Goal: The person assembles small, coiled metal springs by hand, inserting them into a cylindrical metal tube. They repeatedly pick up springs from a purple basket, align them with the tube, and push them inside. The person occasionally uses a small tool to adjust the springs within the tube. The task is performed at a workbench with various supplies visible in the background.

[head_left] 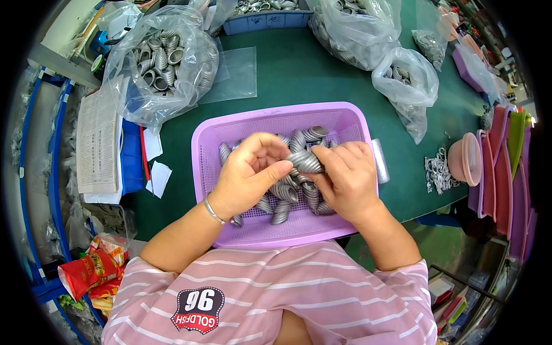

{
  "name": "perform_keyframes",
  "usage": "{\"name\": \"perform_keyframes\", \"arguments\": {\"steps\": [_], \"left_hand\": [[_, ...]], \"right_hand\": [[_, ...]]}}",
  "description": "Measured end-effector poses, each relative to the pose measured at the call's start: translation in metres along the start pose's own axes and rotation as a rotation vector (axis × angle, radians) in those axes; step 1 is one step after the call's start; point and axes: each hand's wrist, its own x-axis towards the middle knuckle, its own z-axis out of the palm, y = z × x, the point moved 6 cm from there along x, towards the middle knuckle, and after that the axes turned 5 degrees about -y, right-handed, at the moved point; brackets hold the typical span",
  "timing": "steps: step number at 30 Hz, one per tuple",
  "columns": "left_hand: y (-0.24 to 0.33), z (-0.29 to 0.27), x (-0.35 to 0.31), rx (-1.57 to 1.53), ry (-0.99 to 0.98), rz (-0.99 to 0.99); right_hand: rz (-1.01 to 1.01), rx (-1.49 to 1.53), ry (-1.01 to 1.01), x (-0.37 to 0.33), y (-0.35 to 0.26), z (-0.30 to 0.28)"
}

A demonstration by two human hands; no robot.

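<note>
Both hands (299,175) pinch a ring stack (305,161) between them.

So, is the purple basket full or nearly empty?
Neither: partly filled. Grey metal stacks cover the middle of the purple basket, while its mesh floor shows bare along the near edge.

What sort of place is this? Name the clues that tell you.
Probably a small factory workbench for sorting or packing. Both hands hold a stack of metal rings over a purple basket, with clear bags of rings on the green table.
</note>
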Motion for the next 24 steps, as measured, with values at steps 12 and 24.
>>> {"name": "perform_keyframes", "arguments": {"steps": [12,24], "left_hand": [[0.005,-0.006,0.004,0.96,-0.032,0.172],[0.02,-0.009,-0.004,0.921,0.007,0.338]], "right_hand": [[0.773,-0.203,-0.15,-0.07,0.109,-0.047],[0.968,0.496,0.15,-0.08,0.138,-0.042]]}}
